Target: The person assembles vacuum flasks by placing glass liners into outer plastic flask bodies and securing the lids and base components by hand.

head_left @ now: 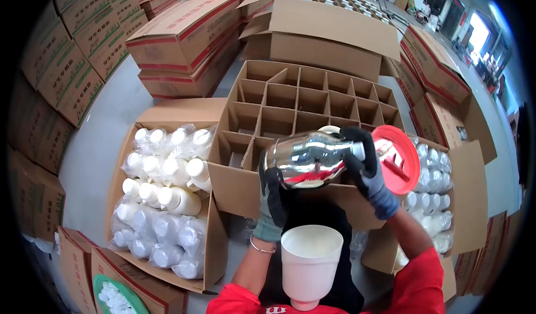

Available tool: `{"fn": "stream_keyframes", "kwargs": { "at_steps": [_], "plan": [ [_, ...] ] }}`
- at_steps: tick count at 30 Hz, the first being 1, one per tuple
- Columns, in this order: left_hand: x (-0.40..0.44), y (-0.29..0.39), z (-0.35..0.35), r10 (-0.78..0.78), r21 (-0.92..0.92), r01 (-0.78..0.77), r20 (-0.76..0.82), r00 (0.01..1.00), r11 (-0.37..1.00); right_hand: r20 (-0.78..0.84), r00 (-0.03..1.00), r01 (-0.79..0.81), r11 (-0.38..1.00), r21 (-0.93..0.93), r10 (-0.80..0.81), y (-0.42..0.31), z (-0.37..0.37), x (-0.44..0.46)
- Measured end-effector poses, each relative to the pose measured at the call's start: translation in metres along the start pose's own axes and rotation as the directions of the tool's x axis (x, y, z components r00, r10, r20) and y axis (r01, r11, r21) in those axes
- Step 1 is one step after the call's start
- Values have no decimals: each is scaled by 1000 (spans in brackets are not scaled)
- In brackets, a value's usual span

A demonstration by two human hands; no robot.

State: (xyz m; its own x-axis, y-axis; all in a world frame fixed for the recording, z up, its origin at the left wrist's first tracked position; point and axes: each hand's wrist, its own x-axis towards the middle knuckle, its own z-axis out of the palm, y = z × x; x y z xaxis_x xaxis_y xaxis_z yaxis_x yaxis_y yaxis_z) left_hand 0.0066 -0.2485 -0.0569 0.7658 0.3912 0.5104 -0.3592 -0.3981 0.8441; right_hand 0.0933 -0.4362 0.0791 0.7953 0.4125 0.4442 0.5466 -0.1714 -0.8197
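A shiny silver flask liner (307, 156) lies on its side in the air between my hands, above the front edge of the divided carton. My left hand (272, 196), in a grey and black glove, is wrapped round its wide base end. My gloved right hand (365, 171) grips it by the narrow neck, where a whitish tip shows between the fingers. Below, a white plastic flask shell (311, 263) stands at my lap with its wide open end up and its narrow end down. A pale rounded top (329, 129) shows just behind the liner.
A carton with cardboard dividers (298, 110) stands ahead. At left, a carton (215, 241) holds white bottles, several wrapped in plastic; another bottle carton (469, 202) is at right. A red basin (414, 163) with small parts lies beside my right hand. A green bowl (97, 291) holds white pieces.
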Motion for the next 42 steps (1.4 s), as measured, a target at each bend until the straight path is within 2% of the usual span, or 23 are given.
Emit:
{"fn": "stream_keyframes", "kwargs": {
  "at_steps": [1, 2, 3, 4, 7, 9, 12, 17, 20, 22, 23, 27, 28, 29, 31, 33, 34, 35, 36, 38, 39, 40, 42],
  "plan": [
    [-9, 7, 5, -141, -221, 128, -46, 989, 967, -56, 997, 45, 999, -17, -45, 3, 1, -16],
    [-15, 14, 8, -387, -609, 342, 62, 920, 715, -98, 993, 60, 998, -31, -63, 6, 4, -30],
    [-17, 31, 10, -550, -838, 470, 262, 793, 278, -136, 988, 71, 997, -43, -76, 5, 8, -42],
    [-14, 48, 3, -475, -859, 498, 391, 788, 120, -149, 983, 95, 994, -61, -103, -3, 10, -51],
    [-11, 44, -31, -627, -790, 564, 317, 712, 241, -10, 982, 187, 976, -115, -189, -15, 10, -82],
    [0, 16, -61, -494, -708, 611, 412, 765, 355, 231, 959, 191, 978, -89, -166, -3, -1, -106],
    [23, 57, -87, -299, -368, 506, 491, 818, 780, 291, 936, -240, 964, 111, 199, 4, -15, -157],
    [-24, 96, -90, -436, -72, 630, 661, 610, 773, 207, 951, -250, 965, 75, 230, -10, -20, -266],
    [-79, 103, -122, -563, 120, 612, 556, 612, 782, 333, 919, -214, 976, -31, 212, -40, -14, -341],
    [-138, 87, -146, -539, -178, 672, 468, 700, 718, 346, 895, -269, 959, -85, 282, -59, -3, -358],
    [-150, 92, -146, -567, -70, 658, 447, 692, 750, 335, 894, -267, 954, -133, 297, -71, 3, -356],
    [-209, 52, -194, -637, 255, 597, 473, 609, 760, 390, 916, -70, 995, -76, 94, -78, 2, -284],
    [-209, 50, -193, -587, 292, 515, 508, 630, 806, 457, 881, 224, 958, -179, -120, -70, 0, -277],
    [-208, 48, -190, -533, 322, 425, 548, 645, 846, 542, 784, 498, 827, -259, -303, -62, 0, -274],
    [-200, 47, -180, -543, 199, 528, 535, 647, 826, 640, 547, 810, 535, -241, -540, -64, -4, -252],
    [-197, 50, -176, -572, 82, 630, 522, 633, 772, 671, 407, 892, 429, -146, -619, -65, -24, -230],
    [-198, 47, -175, -588, 94, 631, 490, 644, 770, 707, 290, 957, 191, -218, -645, -72, -45, -205],
    [-201, 42, -176, -604, 104, 635, 455, 654, 766, 616, 367, 928, 321, -190, -697, -56, -49, -205],
    [-205, 39, -177, -621, 116, 640, 419, 662, 760, 472, 612, 784, 569, -250, -635, -52, -60, -193],
    [-210, 37, -175, -573, 148, 570, 422, 702, 808, 372, 865, 494, 699, -517, -336, -15, -102, -157],
    [-212, 36, -174, -548, 165, 533, 423, 721, 830, 160, 962, 273, 802, -531, -221, -4, -113, -143],
    [-211, 35, -173, -551, 155, 543, 431, 715, 825, 68, 975, 193, 656, -729, -212, 34, -126, -132],
    [-208, 33, -174, -559, 144, 559, 441, 702, 816, -104, 974, 78, 727, -682, -202, 94, -150, -107]
  ]
}}
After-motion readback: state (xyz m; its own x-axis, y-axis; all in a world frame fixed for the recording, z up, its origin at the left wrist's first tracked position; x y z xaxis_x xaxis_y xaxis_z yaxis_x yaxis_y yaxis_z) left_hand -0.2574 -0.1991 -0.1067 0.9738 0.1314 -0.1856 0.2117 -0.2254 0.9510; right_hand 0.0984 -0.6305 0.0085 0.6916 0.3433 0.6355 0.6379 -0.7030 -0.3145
